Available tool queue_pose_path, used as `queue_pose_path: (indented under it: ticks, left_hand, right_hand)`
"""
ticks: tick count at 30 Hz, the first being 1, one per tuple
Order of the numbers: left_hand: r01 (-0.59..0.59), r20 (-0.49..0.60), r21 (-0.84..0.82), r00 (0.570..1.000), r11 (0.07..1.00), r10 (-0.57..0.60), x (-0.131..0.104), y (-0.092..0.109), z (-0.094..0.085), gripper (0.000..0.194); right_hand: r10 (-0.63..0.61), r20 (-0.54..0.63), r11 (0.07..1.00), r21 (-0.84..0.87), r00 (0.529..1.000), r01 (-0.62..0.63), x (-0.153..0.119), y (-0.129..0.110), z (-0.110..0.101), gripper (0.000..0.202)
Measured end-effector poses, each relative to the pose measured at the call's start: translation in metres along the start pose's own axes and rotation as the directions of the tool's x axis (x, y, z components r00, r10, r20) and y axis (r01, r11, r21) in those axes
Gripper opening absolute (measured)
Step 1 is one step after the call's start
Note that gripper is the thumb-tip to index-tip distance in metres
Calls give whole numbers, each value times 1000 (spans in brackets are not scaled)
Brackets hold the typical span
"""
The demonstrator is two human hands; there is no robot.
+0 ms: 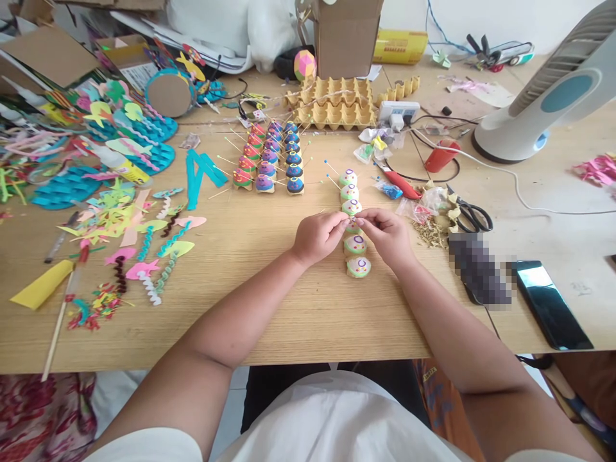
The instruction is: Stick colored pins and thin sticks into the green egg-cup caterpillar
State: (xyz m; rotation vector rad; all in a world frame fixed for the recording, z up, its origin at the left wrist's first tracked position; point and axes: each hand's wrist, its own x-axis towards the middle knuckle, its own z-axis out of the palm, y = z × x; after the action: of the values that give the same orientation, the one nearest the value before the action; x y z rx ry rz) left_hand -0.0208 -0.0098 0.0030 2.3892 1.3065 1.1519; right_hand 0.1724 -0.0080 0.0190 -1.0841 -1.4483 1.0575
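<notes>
A row of white-and-green painted egg-carton cups [358,266] with purple loops and coloured dots runs away from me on the table. My left hand [320,236] and my right hand [385,235] meet over the middle of this row, fingertips pinched together. Whatever sits between the fingers is too small to make out. A cup [355,227] just below the fingertips is partly covered by them. Blue-headed pins [332,168] stick out to the left from the far cups. Left of the row stand finished-looking red, purple and blue cups [267,168] bristling with similar pins.
Paper fish with curly stems [163,247] and paper scraps cover the left side. On the right lie scissors [474,215], a red-handled tool [402,183], a phone [553,305] and a white fan [534,96]. Egg trays [332,106] and a power strip [399,111] stand at the back.
</notes>
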Motion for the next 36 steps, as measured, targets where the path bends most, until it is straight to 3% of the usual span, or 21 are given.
queue_pose_path:
  ticks: [5,12,16,22,31,36]
  left_hand:
    - [42,-4,-24,999,999,-42,0,1,-1,34]
    - [39,4,-2,999,999,-39,0,0,0,32]
    - [38,-16,-3,999,999,-38,1,-1,1,29]
    - [28,-24,-23,999,999,-28,1,-1,1,27]
    - [23,-5,-38,1000,999,-23,1,-1,1,28]
    - [2,-18,-37,1000,999,-3,1,-2,1,27]
  right_hand:
    - [-9,-27,1000,-14,1000,9,1,1,-2,49]
    - [-46,-22,993,-113,999,43,1,0,0,43]
    - [-51,-29,992,-120,998,47,0,-2,-1,49]
    - [-13,-7,997,-75,1000,13,1,0,-2,58]
    - [67,28,994,88,997,-69,2,2,-3,51]
    - [50,52,995,80,997,-54,2,3,-2,49]
